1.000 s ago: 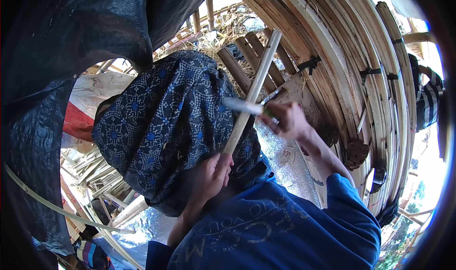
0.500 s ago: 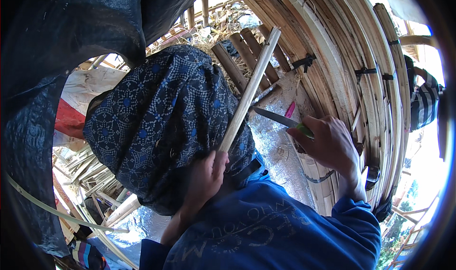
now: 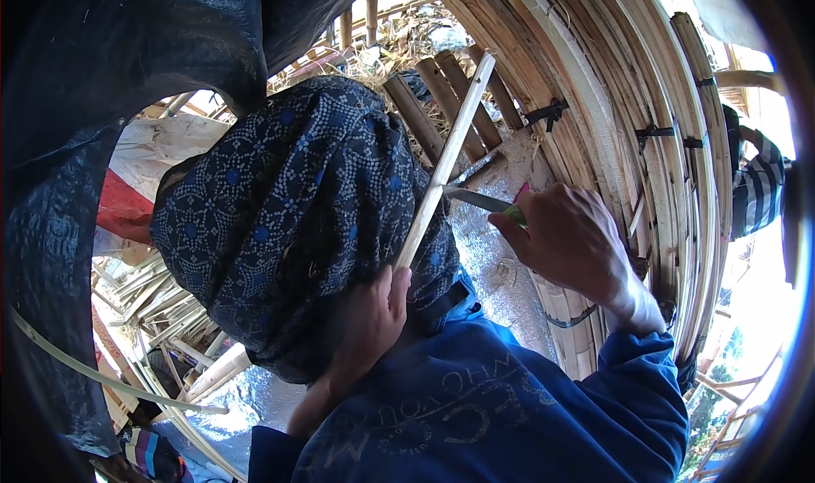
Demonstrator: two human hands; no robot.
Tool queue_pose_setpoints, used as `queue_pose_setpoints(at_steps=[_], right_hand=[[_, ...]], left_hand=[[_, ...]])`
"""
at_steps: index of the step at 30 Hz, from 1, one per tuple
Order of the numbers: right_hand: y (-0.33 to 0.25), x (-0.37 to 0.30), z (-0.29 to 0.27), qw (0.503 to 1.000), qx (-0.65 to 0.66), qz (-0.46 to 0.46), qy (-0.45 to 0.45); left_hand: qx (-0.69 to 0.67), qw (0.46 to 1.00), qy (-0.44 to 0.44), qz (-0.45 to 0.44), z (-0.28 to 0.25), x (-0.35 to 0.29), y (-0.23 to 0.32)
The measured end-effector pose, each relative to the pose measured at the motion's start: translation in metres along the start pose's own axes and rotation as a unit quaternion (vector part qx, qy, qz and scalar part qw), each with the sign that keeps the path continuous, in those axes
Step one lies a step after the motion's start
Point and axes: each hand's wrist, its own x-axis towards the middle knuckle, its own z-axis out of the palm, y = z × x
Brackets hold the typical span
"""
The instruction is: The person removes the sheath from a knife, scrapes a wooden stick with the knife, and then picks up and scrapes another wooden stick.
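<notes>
A pale bamboo strip (image 3: 458,135) slants up and away from my lap, its lower end inside the closed fingers of my left hand (image 3: 379,315). My right hand (image 3: 567,244) is wrapped round the green handle of a knife (image 3: 475,199). The blade points left, and its tip meets the strip's right edge about midway along. Under the strip, a dark blue patterned cloth (image 3: 280,220) covers my lap. The end of the strip in my left palm is hidden, as is most of the knife handle.
Bundled bamboo slats (image 3: 594,84) curve along the right, bound with black ties. Short dark slats (image 3: 441,92) lie beyond my lap. A black plastic sheet (image 3: 127,50) hangs at the left. Split bamboo pieces (image 3: 157,300) are piled at left, near a bent strip (image 3: 102,383). Silvery sheeting (image 3: 492,254) covers the ground.
My right hand and the knife have moved slightly left and up, closer against the strip. The strip has turned a little, and its far end sits slightly lower and further left.
</notes>
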Motion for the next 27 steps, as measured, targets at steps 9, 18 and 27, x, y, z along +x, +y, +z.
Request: queue_pose_setpoints(at_steps=[9,18,27], right_hand=[[0.016,0.017,-0.005,0.996,0.050,0.001,-0.067],[0.003,0.030,0.093,0.900,0.330,-0.282,-0.024],[-0.010,0.041,0.130,0.889,0.360,-0.282,0.030]], left_hand=[[-0.061,0.998,0.010,0.013,-0.001,0.001,-0.004],[-0.346,0.925,-0.095,-0.128,-0.013,0.004,0.001],[-0.342,0.929,-0.092,-0.104,-0.012,0.005,0.002]])
